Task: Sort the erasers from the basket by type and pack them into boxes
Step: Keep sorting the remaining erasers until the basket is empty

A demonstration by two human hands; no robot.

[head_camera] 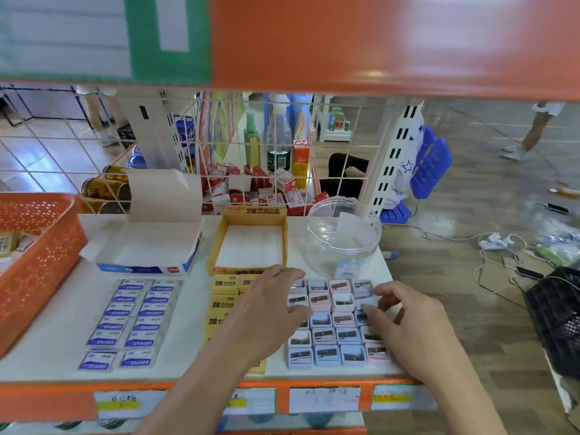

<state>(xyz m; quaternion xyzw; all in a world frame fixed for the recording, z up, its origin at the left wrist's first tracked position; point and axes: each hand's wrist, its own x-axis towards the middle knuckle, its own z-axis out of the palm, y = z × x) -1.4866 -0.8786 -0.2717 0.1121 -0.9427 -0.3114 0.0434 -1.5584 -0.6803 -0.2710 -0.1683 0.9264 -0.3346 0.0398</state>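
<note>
On the white shelf (pixel 44 346) lie three sorted groups: blue-and-white wrapped erasers (pixel 131 321) in two columns, yellow 2B erasers (pixel 224 304) partly under my left arm, and a grid of pastel blue and pink square pieces (pixel 332 328) with metal blades. My left hand (pixel 270 309) lies over the left edge of that grid, fingers loosely bent. My right hand (pixel 398 315) touches the grid's right edge with curled fingertips; a grip cannot be made out. Behind stand an open white-and-blue box (pixel 147 246), an open yellow box (pixel 251 243) and a clear round jar (pixel 343 237).
An orange perforated basket (pixel 34 246) with a few erasers sits at the left. A wire grid (pixel 219 146) backs the shelf, with bottles and red boxes behind it. An orange shelf (pixel 376 42) hangs overhead. Cables and a black mesh bin (pixel 555 318) lie on the floor at right.
</note>
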